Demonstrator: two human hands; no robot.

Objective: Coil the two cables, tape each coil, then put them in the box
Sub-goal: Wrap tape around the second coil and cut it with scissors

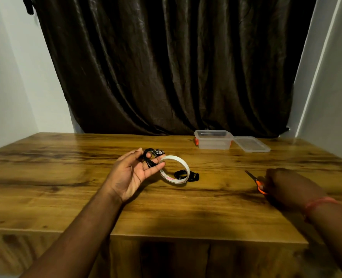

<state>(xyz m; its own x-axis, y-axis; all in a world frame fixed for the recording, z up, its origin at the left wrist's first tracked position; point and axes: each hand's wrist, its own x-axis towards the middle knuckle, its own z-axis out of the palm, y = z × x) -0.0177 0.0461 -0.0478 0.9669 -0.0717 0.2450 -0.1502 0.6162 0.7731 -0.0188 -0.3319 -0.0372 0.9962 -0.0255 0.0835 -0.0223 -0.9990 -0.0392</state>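
In the left hand (133, 173), held above the worktop (65, 177), sits one black coiled cable (151, 157), fingers loosely curled round it with the tape roll (175, 169). The other coil (181, 174) lies below. The right hand (284, 183) grips orange scissors (256, 182). Hold the loops snug, then cut the tape cleanly.

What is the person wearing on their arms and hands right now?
Both forearms are bare, with no sleeves in view, and no gloves on the left hand or right hand. The only thing worn is a thin red-orange thread band round the right wrist.
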